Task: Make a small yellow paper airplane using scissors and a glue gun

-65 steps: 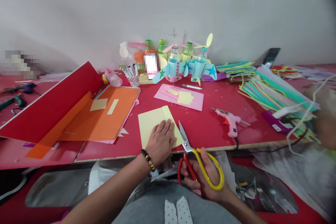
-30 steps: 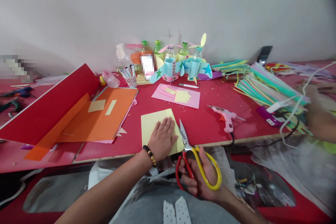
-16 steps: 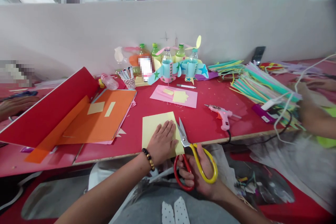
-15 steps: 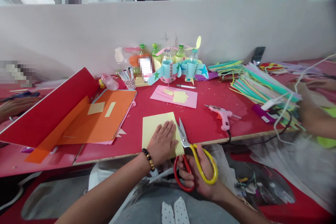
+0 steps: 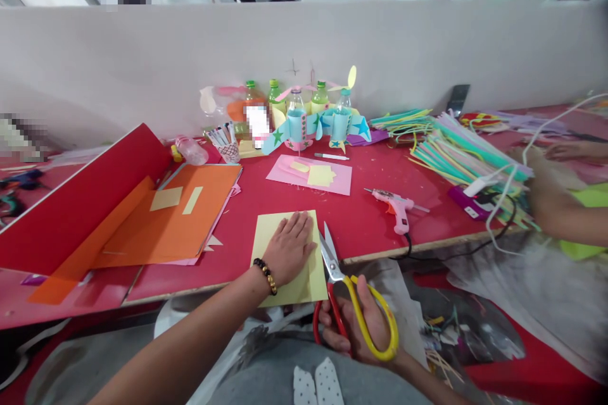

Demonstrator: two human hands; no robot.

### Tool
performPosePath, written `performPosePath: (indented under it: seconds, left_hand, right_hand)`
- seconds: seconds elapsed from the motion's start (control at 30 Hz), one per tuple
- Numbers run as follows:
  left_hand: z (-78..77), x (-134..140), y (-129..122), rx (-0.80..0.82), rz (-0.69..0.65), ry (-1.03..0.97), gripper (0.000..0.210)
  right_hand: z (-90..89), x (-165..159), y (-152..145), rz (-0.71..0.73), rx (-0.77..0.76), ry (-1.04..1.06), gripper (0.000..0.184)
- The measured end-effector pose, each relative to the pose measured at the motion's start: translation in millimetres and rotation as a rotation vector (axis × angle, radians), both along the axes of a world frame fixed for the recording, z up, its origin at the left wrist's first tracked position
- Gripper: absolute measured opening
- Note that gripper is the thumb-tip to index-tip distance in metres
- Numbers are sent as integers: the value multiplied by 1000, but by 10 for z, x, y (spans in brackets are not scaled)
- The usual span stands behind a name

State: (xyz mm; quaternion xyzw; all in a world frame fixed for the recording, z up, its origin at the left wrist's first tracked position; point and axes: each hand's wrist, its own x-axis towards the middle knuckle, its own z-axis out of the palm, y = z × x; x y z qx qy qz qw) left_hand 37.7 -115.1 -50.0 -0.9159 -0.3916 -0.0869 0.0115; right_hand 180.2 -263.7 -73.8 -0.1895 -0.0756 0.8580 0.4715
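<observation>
My left hand lies flat, fingers stretched out, on a pale yellow sheet of paper at the table's front edge. The sheet's lower part juts out past that edge. A pair of scissors with one red and one yellow handle is in my right hand, fingers through the loops. Its blades are a little apart and point away from me, beside the sheet's right edge. Whether a blade touches the paper I cannot tell.
A pink glue gun lies to the right, its cord over the edge. Orange sheets lie left. Behind are a pink sheet, decorated bottles and a cup of pens. Pipe cleaners and another person's arm are right.
The yellow sheet has slid toward me and turned slightly, with more of it past the table edge. The scissors have come slightly nearer me. The view has shifted a little.
</observation>
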Motion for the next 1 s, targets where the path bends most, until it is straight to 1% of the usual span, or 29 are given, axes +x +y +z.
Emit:
performPosePath:
  seconds: [0.07,0.17,0.27,0.33,0.43,0.57,0.7,0.83,1.0]
  left_hand:
    - [-14,-5,-8,8,-4,8,52]
    - [-21,-15,-11,14,-5,9,52]
    - [-23,-17,-9,18,-1,10,52]
    - [-20,-21,-23,20,-2,14,52]
    - [-10,-37,-76,15,-24,16,53]
    - [-6,-56,-147,4,-35,18,53]
    - [13,-58,-172,2,-38,15,53]
    - [43,-67,-205,15,-51,6,53]
    - [16,-104,-245,22,-57,12,52]
  right_hand:
    - [29,8,27,7,9,-17,81]
    - [103,19,98,27,-17,-17,80]
    - [157,16,169,0,-20,-14,79]
    - [162,6,179,-15,-10,-16,78]
    - [130,-8,133,12,-13,-19,77]
    - [108,-2,105,11,-54,-27,75]
    - [149,11,209,-32,-88,-6,76]
    - [184,18,290,-14,-87,22,77]
    - [242,106,308,-64,-73,49,73]
